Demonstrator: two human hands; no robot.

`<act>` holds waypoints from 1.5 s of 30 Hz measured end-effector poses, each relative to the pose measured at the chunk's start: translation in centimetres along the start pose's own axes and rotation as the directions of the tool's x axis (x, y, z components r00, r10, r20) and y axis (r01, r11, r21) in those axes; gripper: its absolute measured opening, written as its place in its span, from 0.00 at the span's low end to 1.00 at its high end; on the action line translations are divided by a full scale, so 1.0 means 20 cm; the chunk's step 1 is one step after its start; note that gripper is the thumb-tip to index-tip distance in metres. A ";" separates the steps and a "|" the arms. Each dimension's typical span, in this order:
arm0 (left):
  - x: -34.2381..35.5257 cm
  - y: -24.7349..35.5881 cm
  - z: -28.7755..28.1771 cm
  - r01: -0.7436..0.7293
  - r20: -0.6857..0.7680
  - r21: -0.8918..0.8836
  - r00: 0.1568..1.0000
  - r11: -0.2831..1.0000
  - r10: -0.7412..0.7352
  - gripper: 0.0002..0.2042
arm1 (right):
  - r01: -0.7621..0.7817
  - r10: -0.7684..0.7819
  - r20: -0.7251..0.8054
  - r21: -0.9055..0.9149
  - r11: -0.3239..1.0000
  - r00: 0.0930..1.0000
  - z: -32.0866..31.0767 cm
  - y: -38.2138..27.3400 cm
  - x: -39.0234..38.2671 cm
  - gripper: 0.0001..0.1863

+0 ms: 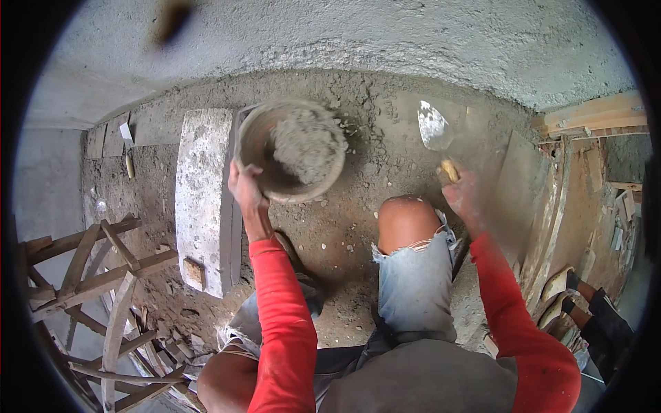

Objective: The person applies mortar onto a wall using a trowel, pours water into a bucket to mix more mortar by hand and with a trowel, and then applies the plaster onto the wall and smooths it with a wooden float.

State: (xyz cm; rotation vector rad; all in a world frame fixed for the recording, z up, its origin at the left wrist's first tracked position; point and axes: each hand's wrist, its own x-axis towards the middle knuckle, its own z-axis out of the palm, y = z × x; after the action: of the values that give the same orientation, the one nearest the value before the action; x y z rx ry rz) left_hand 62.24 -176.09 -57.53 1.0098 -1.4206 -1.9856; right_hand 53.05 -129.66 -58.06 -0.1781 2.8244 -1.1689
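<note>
One basin [256, 134] part-filled with grey mortar [308, 148], near the far edge of the dirt floor [344, 265]; can't tell if it touches down. Left hand [248, 189] grips its near-left rim. Right hand [465, 196] closed round the handle of a trowel [434, 127], blade toward the wall [385, 34]. Pale slab [203, 179] just left of basin. Second trowel [127, 135] at floor's far-left corner, timber frame [118, 316] along left edge. Another person's feet [556, 283] at right edge.

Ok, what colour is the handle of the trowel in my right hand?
The trowel handle is yellowish tan, best seen in the head view.
</note>
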 end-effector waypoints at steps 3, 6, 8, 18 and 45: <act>-0.04 -0.18 -0.20 0.024 -0.120 -0.138 0.992 0.990 -0.041 0.29 | -0.076 0.070 0.167 0.029 0.997 0.983 -0.02 -0.02 -0.07 0.23; -0.05 -0.32 -0.31 0.010 -0.158 -0.112 0.987 0.994 -0.028 0.25 | -0.065 0.048 0.323 0.043 0.997 0.945 0.02 0.01 -0.10 0.29; -0.04 -0.37 -0.36 0.003 -0.200 -0.044 0.980 0.999 -0.012 0.19 | 0.026 -0.015 0.364 -0.025 0.999 0.931 0.05 0.10 -0.12 0.27; 0.01 -0.02 -0.47 0.033 -0.240 0.707 0.951 0.706 0.196 0.32 | -0.209 0.061 0.357 0.393 0.895 0.932 0.16 0.29 0.21 0.16; -0.12 0.64 -1.10 -0.198 0.191 0.980 0.919 0.014 -0.346 0.21 | -0.396 0.208 0.704 0.113 0.911 0.679 0.66 0.94 0.96 0.29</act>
State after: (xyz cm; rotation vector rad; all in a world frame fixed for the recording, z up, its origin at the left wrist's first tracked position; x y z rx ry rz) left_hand 80.84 -191.29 -48.79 1.1612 -3.3170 -0.8131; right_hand 34.19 -128.36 -81.27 -0.0823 1.9404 -1.0844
